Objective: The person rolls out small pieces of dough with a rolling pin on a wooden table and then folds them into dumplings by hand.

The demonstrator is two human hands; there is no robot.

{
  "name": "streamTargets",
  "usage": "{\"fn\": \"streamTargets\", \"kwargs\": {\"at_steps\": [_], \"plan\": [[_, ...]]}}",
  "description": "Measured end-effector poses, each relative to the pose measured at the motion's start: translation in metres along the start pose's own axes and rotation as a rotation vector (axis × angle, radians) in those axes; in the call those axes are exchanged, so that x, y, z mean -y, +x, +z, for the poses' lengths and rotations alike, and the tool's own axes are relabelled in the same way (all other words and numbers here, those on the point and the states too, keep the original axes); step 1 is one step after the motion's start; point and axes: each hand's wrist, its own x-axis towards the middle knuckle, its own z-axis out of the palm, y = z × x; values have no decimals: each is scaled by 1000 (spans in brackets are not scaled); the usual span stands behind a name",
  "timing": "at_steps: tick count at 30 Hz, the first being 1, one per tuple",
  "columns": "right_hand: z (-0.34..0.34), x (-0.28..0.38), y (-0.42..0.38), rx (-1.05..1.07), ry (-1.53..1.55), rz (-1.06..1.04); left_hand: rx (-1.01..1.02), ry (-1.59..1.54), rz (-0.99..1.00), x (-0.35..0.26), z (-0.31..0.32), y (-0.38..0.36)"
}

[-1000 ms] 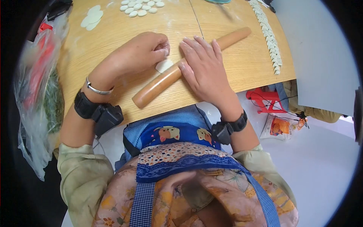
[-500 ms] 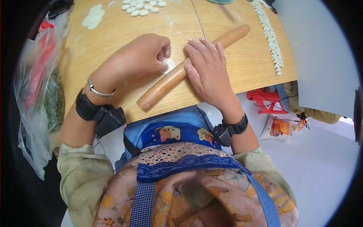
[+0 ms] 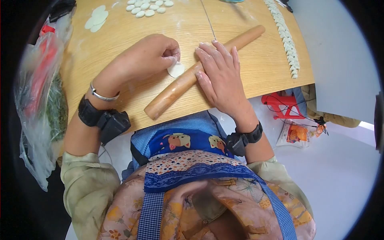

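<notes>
A small round dough wrapper (image 3: pixel 176 70) lies at the far side of the rolling pin, its upper left edge pinched between the thumb and fingers of my left hand (image 3: pixel 162 54). The wooden rolling pin (image 3: pixel 170 95) rests slantwise on the table, its near end toward the front edge and its far end toward the back right. Across its middle lies my right hand (image 3: pixel 220 76), palm down with fingers stretched out flat and thumb spread. Flour whitens the fingertips of both hands.
Rolled wrappers (image 3: pixel 97 19) overlap at the back left, beside several small dough discs (image 3: pixel 149 7). A long row of folded dough pieces (image 3: pixel 286 40) runs along the table's (image 3: pixel 132 28) right side. Plastic bags (image 3: pixel 40 92) hang at the left; a red stool (image 3: pixel 282 105) stands below.
My left hand has shifted slightly, and more of the wrapper now shows beside the pin. The pin and my right hand have barely moved.
</notes>
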Motion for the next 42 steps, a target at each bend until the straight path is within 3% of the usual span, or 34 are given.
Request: {"fn": "streamTargets", "kwargs": {"at_steps": [2,5,15,17,24,26,32,36,38,42], "plan": [[3,0,9,0,-8,-18,-61,139,67,2,1,1],[13,-3,28,-43,-18,-58,-129,66,54,8,5,3],[24,-3,50,-67,-26,-61,-158,187,86,5,4,2],[16,-5,35,-47,-19,-54,-86,-10,5,2,6,0],[0,-6,-3,13,24,11,-81,159,-9,-6,10,-2],[0,-5,-4,4,57,24,-157,-2,-52,-9,13,-3],[4,-5,-2,0,91,37,-87,47,-74,-9,12,-1],[4,-4,0,1,9,24,-164,12,-80,-7,10,0],[5,-4,3,-15,8,16,-37,-140,-241,-10,4,-1],[11,0,21,-37,-49,-3,-70,-60,-227,-5,3,1]]}}
